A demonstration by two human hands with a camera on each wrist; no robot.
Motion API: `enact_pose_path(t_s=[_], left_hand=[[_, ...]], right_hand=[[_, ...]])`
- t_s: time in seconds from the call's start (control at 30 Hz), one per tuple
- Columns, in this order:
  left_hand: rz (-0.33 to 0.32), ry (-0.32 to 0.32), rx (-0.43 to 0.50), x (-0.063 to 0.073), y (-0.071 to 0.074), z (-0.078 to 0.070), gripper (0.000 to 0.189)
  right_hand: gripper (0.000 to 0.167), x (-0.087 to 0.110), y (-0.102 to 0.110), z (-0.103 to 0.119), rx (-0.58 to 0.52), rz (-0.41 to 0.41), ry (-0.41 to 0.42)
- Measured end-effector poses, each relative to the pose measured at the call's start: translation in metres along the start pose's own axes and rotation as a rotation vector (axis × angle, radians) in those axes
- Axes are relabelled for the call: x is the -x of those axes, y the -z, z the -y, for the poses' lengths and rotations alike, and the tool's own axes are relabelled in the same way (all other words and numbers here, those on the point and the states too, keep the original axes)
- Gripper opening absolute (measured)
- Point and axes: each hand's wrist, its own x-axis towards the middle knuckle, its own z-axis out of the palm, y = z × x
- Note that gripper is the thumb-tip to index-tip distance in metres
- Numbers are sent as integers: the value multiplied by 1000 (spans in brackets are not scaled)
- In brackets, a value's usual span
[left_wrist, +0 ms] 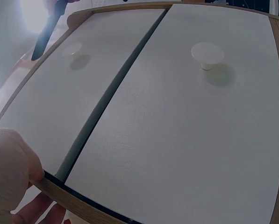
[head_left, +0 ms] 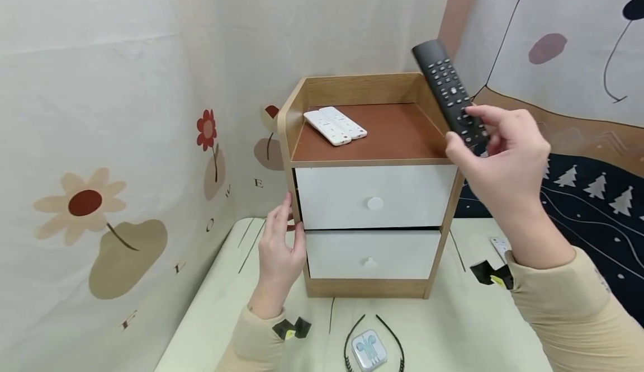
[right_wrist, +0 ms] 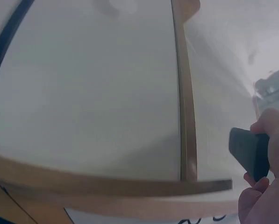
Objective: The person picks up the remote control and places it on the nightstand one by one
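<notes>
I have the right hand (head_left: pixel 508 148) pinching the black remote (head_left: pixel 446 81) by its lower end, the rest slanting up and leftward. Down and left of that, my left hand (head_left: pixel 278 254) grips the cabinet (head_left: pixel 367 288) edge, two white remotes (head_left: pixel 327 127) above and right of it.

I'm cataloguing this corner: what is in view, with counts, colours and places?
table: one, pale, underneath
cabinet: one, wood-brown, on the table
drawers: two, white, in cabinet
knobs: two, white, one per drawer
remotes: two, white, atop cabinet
remote: one, black, in right grip
earphone case: one, clear, on table
band: one, black, flanking the earphone case
partly hidden item: one, white, table's right side
printed cloth: count unclear, mostly white, behind
wrist tags: two, black-yellow, at sleeves
sleeves: two, beige, at the bottom
left grip: one, bare, touching cabinet's side
right grip: one, bare, pinching the remote
</notes>
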Motion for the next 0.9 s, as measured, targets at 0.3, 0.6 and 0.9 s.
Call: enact_pose_path(t_s=[0.3,0.6,0.9], left_hand=[[-1,-5,1,0,1,3,74],[6,9,-9,1,3,4,73],[12,7,-10,1,4,4,73]], right_hand=[[42,10,-20,10,151,267,-7],[45,0,-35,36,285,501,-103],[46,-18,-53,42,339,690,-191]])
